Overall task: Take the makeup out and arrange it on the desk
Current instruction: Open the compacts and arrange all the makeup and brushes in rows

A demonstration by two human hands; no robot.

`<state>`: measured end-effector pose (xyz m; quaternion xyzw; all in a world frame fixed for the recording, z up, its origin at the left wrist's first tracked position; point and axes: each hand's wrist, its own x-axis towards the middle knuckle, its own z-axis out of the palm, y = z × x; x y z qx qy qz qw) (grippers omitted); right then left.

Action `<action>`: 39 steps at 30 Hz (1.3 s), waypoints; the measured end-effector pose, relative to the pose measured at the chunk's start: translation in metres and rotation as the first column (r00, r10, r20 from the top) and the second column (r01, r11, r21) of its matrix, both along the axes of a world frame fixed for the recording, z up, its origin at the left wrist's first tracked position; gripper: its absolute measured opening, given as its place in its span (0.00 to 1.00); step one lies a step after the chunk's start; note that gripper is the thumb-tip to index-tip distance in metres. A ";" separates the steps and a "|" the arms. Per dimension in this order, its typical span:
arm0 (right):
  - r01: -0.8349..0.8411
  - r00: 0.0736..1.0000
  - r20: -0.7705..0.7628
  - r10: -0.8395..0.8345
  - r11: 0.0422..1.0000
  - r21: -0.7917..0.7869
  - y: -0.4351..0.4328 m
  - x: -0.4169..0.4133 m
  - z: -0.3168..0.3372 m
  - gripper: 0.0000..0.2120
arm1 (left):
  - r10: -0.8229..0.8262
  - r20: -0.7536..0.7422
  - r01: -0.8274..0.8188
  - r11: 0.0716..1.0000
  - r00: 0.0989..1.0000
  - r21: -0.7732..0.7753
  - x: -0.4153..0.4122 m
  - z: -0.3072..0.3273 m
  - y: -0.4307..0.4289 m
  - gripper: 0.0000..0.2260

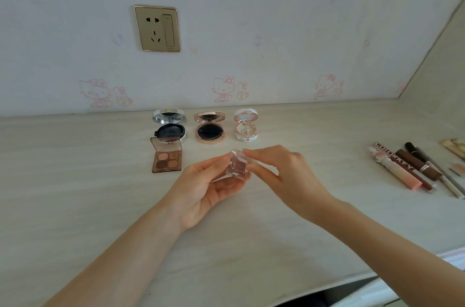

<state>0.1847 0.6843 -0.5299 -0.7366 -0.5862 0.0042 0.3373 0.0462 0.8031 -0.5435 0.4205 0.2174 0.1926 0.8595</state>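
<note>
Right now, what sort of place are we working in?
Probably a bedroom vanity desk at home: cartoon-cat wallpaper, a wall socket, and open compacts lined up on the pale desk.

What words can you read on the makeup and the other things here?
"COLORKEY": on the brown lip tube at the right, running along its side.
A second tube beside it shows part of the same word, "COLORK"; the rest is hidden.
Compacts, palette, the small clear case in both hands, and wall socket: no words readable.

Three open round compacts [210,128] are lined up at the wall; a square four-pan eyeshadow palette [166,158] is set before the leftmost, lip-gloss tubes [407,168] far right.
</note>
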 end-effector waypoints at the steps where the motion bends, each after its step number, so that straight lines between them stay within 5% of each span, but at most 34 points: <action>1: 0.007 1.000 0.013 -0.007 1.000 0.020 0.000 0.001 0.001 0.15 | -0.001 0.000 0.001 1.000 1.000 0.006 0.000 0.000 0.000 0.14; 6: 0.019 0.989 0.145 -0.025 0.999 0.044 0.004 0.002 0.000 0.13 | 0.031 -0.070 -0.022 0.992 0.997 0.123 0.001 -0.004 0.000 0.12; 9: 0.031 0.979 0.200 -0.036 0.999 0.026 0.009 0.003 -0.001 0.13 | 0.149 -0.157 -0.087 0.934 0.976 0.348 0.003 -0.005 -0.003 0.08; 14: 0.098 0.961 0.266 -0.077 0.993 -0.064 0.021 0.009 -0.004 0.11 | 0.430 -0.193 -0.051 0.494 0.882 0.868 0.000 -0.011 0.000 0.09; 18: 0.101 0.953 0.301 -0.046 0.980 -0.169 0.033 0.011 -0.007 0.13 | 0.510 -0.179 0.077 0.215 0.842 0.974 -0.001 -0.021 0.000 0.15; 21: 0.102 0.948 0.315 -0.034 0.974 -0.202 0.040 0.013 -0.007 0.13 | 0.535 -0.161 0.128 0.098 0.829 0.987 -0.002 -0.023 0.001 0.14; 25: 0.093 0.947 0.322 -0.010 0.966 -0.243 0.046 0.011 -0.006 0.12 | 0.551 -0.145 0.171 0.004 0.822 0.985 -0.003 -0.027 0.004 0.11; 39: 0.050 0.977 0.213 0.009 0.963 -0.266 0.047 0.009 -0.010 0.15 | 0.570 -0.095 0.148 -0.046 0.816 0.988 -0.001 -0.037 0.010 0.09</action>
